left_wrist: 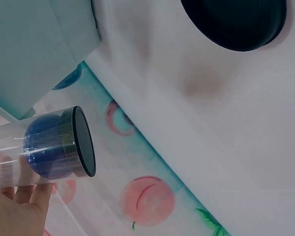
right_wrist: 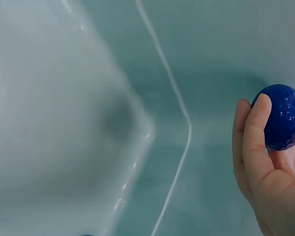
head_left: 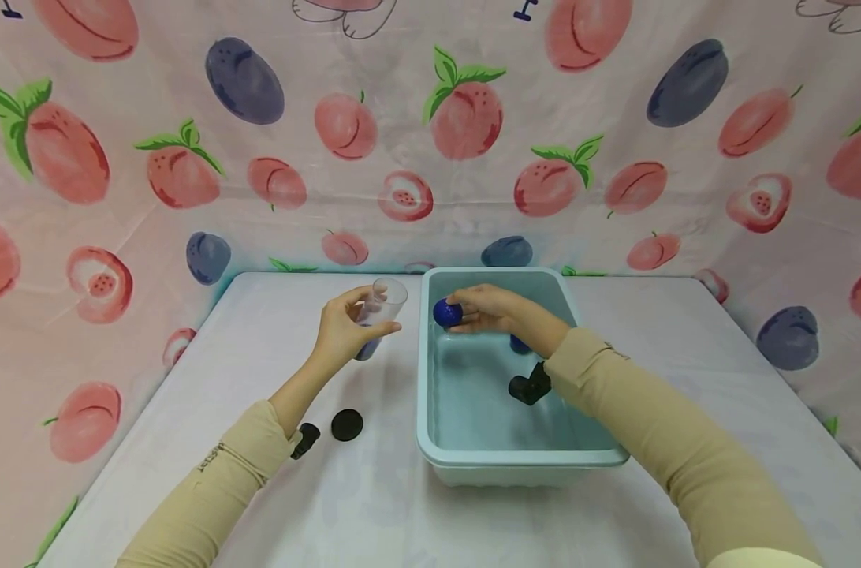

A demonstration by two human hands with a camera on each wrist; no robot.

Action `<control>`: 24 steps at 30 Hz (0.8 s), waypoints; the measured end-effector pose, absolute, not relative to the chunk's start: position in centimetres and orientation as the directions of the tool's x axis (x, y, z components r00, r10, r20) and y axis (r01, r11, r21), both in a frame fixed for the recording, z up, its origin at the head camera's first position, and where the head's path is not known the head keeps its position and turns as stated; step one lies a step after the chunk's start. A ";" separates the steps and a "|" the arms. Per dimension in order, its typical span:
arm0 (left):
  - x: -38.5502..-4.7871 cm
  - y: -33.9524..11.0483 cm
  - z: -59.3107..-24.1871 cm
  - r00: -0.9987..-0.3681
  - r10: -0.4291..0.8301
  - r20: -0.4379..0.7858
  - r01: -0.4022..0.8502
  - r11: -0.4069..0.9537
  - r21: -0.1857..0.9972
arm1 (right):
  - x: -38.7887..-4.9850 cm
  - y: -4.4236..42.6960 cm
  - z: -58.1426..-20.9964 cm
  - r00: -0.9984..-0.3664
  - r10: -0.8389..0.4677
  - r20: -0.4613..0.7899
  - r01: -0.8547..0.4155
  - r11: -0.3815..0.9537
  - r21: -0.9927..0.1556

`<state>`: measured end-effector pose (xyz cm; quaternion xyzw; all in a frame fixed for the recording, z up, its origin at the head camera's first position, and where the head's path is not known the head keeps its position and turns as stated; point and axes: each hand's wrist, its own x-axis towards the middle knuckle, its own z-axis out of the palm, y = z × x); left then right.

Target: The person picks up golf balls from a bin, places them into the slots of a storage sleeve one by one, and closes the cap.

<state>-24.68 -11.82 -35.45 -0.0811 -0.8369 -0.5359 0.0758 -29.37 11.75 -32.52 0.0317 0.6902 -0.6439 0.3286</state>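
My left hand [head_left: 340,330] grips a clear plastic tube [head_left: 388,306], tilted, its uncapped end toward the upper right. Inside, at the black-capped end, sits a blue golf ball [left_wrist: 45,147]. Fingers and thumb of my right hand [head_left: 493,308] pinch another blue golf ball [head_left: 447,312], dimpled and glossy in the right wrist view. This ball is over the left far part of a pale blue-green plastic basin [head_left: 426,379], apart from the tube. Deeper in the basin a dark blue round thing [head_left: 519,345] is partly hidden by the right wrist.
A round black lid [head_left: 347,424] lies on the white table [head_left: 359,505], left of the basin. Black wrist devices show under the left cuff [head_left: 306,440] and beside the right cuff [head_left: 530,386]. A fruit-print cloth [head_left: 345,197] hangs behind the table.
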 end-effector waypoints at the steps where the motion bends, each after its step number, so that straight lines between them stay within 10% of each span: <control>1: -24.7 -11.8 -35.5 -0.975 0.056 0.214 0.218 0.411 0.885 | -29.3 11.7 -32.4 -0.784 -0.378 -0.492 0.468 0.161 -0.869; 24: -24.2 -12.3 -36.2 -0.974 0.075 0.214 0.227 0.381 0.896 | -26.6 10.5 -30.1 -0.810 -0.422 -0.407 0.431 0.042 -0.901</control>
